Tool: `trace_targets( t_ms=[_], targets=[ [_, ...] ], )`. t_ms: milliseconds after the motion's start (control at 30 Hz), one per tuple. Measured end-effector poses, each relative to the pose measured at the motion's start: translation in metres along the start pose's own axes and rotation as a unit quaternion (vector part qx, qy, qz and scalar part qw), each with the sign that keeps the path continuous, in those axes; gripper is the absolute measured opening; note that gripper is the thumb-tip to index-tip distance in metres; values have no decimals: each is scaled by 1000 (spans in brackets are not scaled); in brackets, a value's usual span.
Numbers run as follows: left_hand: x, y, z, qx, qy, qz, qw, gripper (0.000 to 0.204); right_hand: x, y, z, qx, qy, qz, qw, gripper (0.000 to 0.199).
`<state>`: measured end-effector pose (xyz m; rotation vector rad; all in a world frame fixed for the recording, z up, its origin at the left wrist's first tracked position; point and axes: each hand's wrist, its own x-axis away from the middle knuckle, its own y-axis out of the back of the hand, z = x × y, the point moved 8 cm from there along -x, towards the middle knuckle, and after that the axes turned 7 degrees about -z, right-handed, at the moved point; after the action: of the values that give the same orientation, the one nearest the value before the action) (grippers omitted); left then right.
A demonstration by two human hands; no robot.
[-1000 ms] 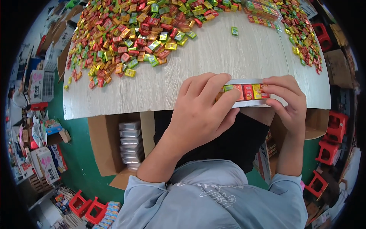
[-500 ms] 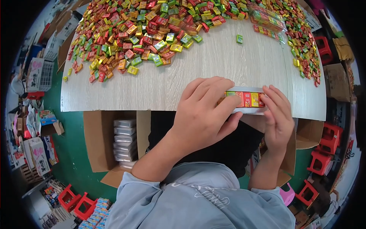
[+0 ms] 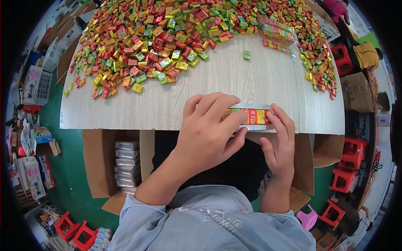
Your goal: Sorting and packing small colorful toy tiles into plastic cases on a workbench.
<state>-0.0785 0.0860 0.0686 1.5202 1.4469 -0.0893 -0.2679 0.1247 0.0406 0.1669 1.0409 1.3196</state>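
Observation:
My left hand (image 3: 208, 129) lies over the left end of a long clear box (image 3: 252, 116) filled with a row of small coloured packets, at the near edge of the pale wooden table (image 3: 176, 106). My right hand (image 3: 279, 140) grips the box's right end from below, fingers curled up its side. Both hands hold it against the table edge. A big heap of red, yellow, green and orange packets (image 3: 167, 33) covers the far half of the table. One green packet (image 3: 247, 55) lies alone between the heap and my hands.
Filled clear boxes (image 3: 276, 33) lie at the far right of the table. An open cardboard carton (image 3: 100, 163) with stacked clear boxes (image 3: 126, 165) stands under the table on my left. Another carton (image 3: 305, 167) sits on my right. Red stools (image 3: 349, 163) stand on the green floor.
The view has shifted a little. Both hands stay on the clear box at the table edge, the right hand sliding lower around its end.

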Motion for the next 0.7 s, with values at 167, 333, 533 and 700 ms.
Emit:
trace_targets(
  t_ms=[167,333,533,700],
  targets=[
    [-7,0,-10,-21,-25,-3,999,23,-13,12,6,20,5,12,1000,52],
    [-10,0,-4,-30,-33,-12,999,24,-38,4,14,38,1,80,996,52],
    [-8,0,-8,-61,-63,-4,996,22,-57,-5,15,-15,36,98,994,50],
    [-10,-3,-7,-59,-79,9,995,21,-55,-4,12,-49,44,77,995,41]
  ],
)
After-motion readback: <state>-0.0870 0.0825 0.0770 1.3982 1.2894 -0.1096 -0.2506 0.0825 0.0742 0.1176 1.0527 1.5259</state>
